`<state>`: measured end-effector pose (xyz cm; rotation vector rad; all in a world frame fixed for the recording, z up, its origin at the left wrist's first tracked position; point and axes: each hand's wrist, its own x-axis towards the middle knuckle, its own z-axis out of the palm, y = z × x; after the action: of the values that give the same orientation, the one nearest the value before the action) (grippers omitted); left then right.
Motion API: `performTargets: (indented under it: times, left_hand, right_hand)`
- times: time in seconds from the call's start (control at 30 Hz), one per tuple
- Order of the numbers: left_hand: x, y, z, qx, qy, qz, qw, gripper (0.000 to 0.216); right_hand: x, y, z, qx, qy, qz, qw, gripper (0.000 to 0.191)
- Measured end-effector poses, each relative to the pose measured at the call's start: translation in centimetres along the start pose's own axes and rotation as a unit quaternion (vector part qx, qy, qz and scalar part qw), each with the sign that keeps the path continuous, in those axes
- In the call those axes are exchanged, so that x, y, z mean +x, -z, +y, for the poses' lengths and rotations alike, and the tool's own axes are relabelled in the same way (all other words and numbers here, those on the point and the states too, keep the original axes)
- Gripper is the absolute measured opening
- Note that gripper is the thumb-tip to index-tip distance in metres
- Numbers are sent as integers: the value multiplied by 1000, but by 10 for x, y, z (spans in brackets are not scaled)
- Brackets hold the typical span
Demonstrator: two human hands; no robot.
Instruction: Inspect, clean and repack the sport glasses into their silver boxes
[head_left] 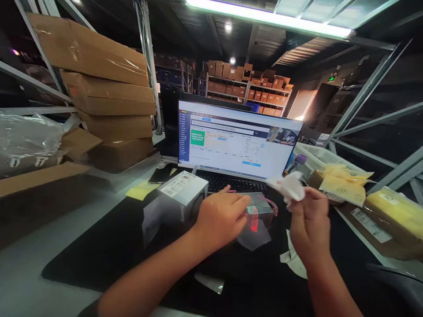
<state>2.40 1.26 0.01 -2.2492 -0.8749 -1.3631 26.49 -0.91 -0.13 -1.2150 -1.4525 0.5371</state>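
Note:
My left hand (223,215) is closed at the near left side of pink-framed glasses (272,204), its fingertips partly hiding them. Clear film or plastic (254,237) lies around and below the glasses, and where one ends and the other begins is hard to make out. Raised to the right, my right hand (312,220) pinches a crumpled white tissue (289,187), slightly blurred. A second white tissue (295,259) rests on the black mat below that hand. To the left of my left hand stands a white and grey box (181,193) with a printed label.
Behind my hands are a black keyboard (238,182) and a lit monitor (231,141). Stacked cardboard boxes (112,97) rise on the left. Yellow packages (393,211) and a white basket (330,156) sit at right. A small clear wrapper (211,281) lies on the black mat (109,251).

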Motion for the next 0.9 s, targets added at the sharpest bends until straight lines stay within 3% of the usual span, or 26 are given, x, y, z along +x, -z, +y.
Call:
performTargets:
  times: [0.1,0.17,0.23,0.37,0.47,0.57,0.67,0.77,0.9]
  left_hand:
    - [0,1,2,-12,9,-12,1000,31]
    - [1,2,2,-28,23,-7,999,27]
    - [1,2,1,-42,37,9,998,21]
    - [1,3,0,-61,49,6,997,23]
    - [1,6,0,-74,33,-26,996,27]
    - [1,8,1,-76,11,-53,996,28]
    - [0,7,1,-64,-5,-72,995,22]
    - [-1,5,0,-60,-9,-59,996,21]
    - [-2,3,1,-81,22,-35,996,56]
  right_hand:
    - [-13,-17,-27,-53,101,-104,988,37]
    - [-13,-18,-36,-22,119,-196,973,30]
    - [-9,-11,-39,8,106,-238,965,28]
    - [0,-5,-30,43,40,-241,969,33]
    - [1,-14,-22,119,-66,-212,968,32]
    - [-4,-27,-21,150,-140,-236,950,38]
    - [-9,-32,-25,95,-129,-246,956,32]
    - [-8,-29,-26,10,-64,-238,969,32]
    - [-1,-20,-24,-13,-44,-291,956,35]
